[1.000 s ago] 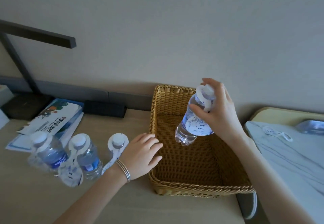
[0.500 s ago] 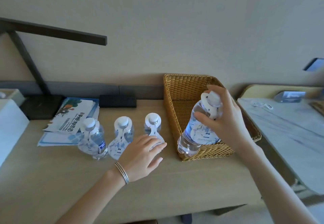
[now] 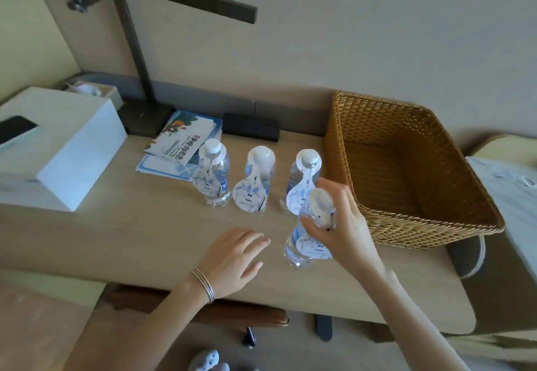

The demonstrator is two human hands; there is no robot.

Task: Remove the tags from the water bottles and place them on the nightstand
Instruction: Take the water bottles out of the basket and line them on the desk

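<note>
Fingers of right hand (image 3: 345, 225) wrap clear plastic bottle (image 3: 302, 242) beside woven basket (image 3: 412, 225).

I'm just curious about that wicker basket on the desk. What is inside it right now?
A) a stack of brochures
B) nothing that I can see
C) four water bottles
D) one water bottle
B: the wicker basket shows only its bare woven bottom; three bottles stand on the desk to its left, and the right hand holds a fourth bottle outside it.
</note>
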